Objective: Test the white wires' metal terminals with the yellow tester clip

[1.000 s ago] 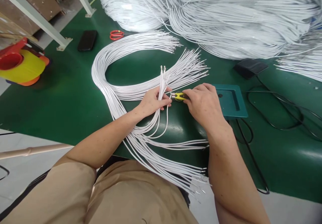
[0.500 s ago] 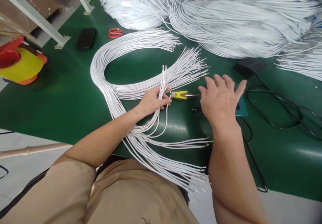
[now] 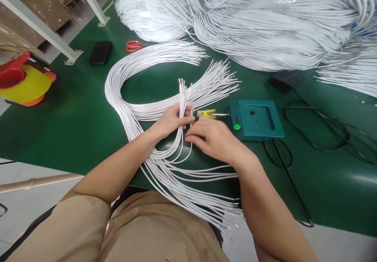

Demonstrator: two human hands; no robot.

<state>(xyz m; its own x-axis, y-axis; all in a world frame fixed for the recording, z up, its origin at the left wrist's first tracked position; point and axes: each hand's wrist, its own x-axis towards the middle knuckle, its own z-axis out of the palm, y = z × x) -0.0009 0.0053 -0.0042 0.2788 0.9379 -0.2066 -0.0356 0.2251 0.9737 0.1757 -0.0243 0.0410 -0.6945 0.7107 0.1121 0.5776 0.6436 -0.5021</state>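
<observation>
My left hand [image 3: 172, 120] is closed round a small upright bunch of white wires [image 3: 182, 93], their stripped tips pointing away from me. My right hand [image 3: 210, 138] sits just right of it, fingers pinched on one thin white wire [image 3: 191, 117] near the bunch. A yellow-handled tool [image 3: 207, 113] lies on the green table between my hands and a teal box [image 3: 256, 120] with a green button. A long loop of white wires [image 3: 118, 85] curves over the table and hangs off the near edge [image 3: 191, 195].
A large heap of white wires [image 3: 250, 19] fills the far side. Red scissors [image 3: 133, 45] and a black phone [image 3: 100, 52] lie far left. A black pedal [image 3: 287, 79] and black cables [image 3: 318, 124] lie to the right. Orange-yellow tape dispenser [image 3: 23, 81] at left.
My right hand let go of the yellow-handled tool, lifted open, then came back left and pinched a single wire beside the bunch. The teal box is now uncovered.
</observation>
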